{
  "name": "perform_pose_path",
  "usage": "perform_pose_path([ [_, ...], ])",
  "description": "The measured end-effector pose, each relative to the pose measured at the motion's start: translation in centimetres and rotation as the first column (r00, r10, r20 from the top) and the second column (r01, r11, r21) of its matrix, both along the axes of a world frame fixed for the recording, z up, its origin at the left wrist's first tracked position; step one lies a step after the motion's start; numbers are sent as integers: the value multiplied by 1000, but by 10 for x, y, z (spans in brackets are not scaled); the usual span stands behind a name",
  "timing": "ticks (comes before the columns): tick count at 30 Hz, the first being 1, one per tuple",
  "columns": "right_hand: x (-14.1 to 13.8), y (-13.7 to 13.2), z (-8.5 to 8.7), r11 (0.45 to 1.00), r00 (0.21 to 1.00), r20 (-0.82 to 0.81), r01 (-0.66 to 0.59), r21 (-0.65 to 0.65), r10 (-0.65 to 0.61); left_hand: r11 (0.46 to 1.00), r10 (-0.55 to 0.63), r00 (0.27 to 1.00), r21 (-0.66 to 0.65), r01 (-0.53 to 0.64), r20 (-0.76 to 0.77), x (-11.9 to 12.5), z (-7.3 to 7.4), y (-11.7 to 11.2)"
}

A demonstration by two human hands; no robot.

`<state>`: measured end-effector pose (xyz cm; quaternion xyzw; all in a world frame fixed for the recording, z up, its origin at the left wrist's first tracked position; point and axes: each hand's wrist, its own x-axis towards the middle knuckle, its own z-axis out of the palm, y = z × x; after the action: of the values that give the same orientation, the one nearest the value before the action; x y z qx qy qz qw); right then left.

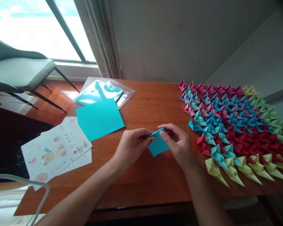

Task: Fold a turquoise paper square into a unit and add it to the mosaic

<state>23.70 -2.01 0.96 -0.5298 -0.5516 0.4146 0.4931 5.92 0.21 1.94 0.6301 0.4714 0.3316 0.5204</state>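
Fingers of the left hand (129,142) and right hand (180,142) pinch part-folded turquoise paper (158,148); rows of boat-like origami (239,138) look finished (a turquoise sheet (100,118) lies unfolded).

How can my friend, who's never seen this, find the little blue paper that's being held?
Start at the brown table, then find the left hand and right hand. The small blue paper is the only one in their grip; no hand touches the bigger blue sheet.

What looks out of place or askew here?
The bear sheet, at left: it lies askew over another sheet and juts past the left edge of the table. Nothing looks spilled.
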Motion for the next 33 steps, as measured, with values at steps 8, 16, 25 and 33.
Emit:
perform_pose_path([
  [8, 2, -1, -3, 999, 999, -25, 47, -6, -47, 999, -51, 998, -15, 51, 40, 1, 1, 0],
  [16, 2, 0, -4, 998, 995, -80, 55, -40, -58, 989, -24, 990, -139, 44, 142, -1, -6, 2],
  [25, 1, 0, -4, 995, 995, -22, 100, -25, -100, 991, -40, 994, -124, 52, 102, -3, -3, 3],
  [33, 3, -1, -3, 993, 993, 17, 116, -18, -116, 991, -64, 994, -109, 74, 92, -2, -4, 1],
])
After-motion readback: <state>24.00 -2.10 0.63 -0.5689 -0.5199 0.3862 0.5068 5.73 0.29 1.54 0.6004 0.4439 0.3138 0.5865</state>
